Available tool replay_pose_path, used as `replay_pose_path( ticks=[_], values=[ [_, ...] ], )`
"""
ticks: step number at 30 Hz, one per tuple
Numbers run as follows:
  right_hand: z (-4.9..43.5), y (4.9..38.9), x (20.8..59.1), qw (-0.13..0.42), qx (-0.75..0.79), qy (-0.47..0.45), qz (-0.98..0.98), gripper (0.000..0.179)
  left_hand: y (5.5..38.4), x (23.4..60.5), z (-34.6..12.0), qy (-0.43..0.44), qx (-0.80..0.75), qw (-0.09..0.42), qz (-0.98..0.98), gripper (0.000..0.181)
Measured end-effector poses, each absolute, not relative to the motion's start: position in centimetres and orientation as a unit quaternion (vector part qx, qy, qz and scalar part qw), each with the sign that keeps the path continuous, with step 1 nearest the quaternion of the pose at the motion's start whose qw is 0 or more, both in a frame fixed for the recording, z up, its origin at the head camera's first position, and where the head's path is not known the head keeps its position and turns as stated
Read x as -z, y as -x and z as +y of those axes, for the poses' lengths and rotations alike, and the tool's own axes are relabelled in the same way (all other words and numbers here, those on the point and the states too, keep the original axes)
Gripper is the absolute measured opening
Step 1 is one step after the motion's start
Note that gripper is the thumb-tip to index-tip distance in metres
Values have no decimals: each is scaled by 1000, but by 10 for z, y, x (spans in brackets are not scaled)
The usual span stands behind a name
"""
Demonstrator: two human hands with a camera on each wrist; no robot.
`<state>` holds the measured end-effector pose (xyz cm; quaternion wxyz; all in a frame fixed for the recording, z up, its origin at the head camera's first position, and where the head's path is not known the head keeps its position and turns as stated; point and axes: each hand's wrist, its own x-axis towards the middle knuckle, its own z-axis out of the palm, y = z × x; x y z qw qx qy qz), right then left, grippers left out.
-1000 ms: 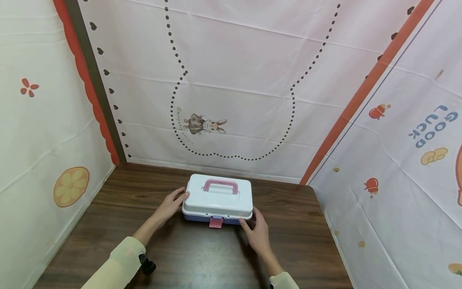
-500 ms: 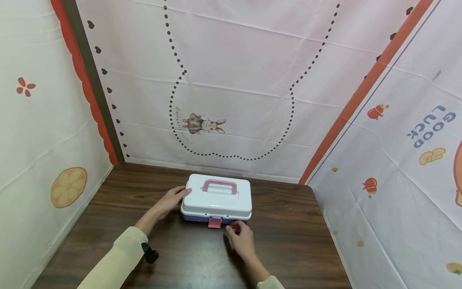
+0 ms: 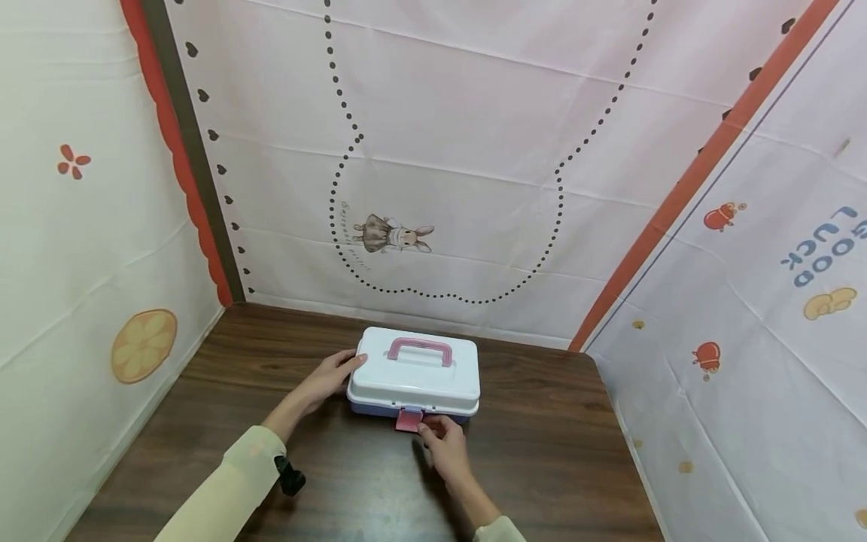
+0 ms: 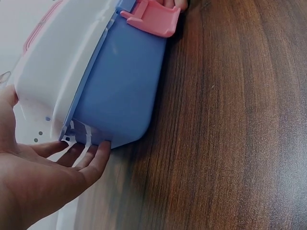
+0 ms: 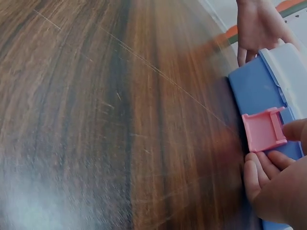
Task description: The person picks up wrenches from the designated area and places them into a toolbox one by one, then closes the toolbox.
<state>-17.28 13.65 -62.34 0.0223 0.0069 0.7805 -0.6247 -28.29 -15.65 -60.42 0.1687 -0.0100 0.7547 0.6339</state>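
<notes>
A toolbox-style carry case (image 3: 416,380) with a white lid, blue base and pink handle (image 3: 421,345) sits on the table, lid down. Its pink front latch (image 5: 265,130) hangs swung outward from the lid. My left hand (image 3: 330,376) holds the case's left end, thumb on the lid and fingers (image 4: 98,158) along the end wall. At the front, my right hand (image 3: 443,444) is at the latch's right edge, with curled fingers (image 5: 254,177) against its side and the thumb near its upper bar.
The dark wood-grain table (image 3: 325,482) extends around the case. Behind it hangs a pale printed cloth (image 3: 474,188), with more cloth walls at left and right. A black wrist camera (image 3: 290,476) sits on the left sleeve.
My right hand has moved from the case's right end, along the front, to the latch. The left hand stays on the left end, its thumb further onto the lid.
</notes>
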Motion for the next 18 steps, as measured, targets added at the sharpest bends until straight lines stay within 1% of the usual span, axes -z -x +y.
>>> replay_pose_path(
  ticks=[7,13,15,18],
  values=[
    [145,170,621,104,690,17,716,33,283,606,-156,13,-632,174,755,107],
    [150,169,615,144,731,47,665,50,284,605,-157,14,-637,173,751,107],
    [151,170,613,150,732,54,663,51,284,605,-156,14,-638,173,750,107],
    [152,173,610,151,729,58,665,46,285,606,-155,14,-639,173,749,107]
  ],
)
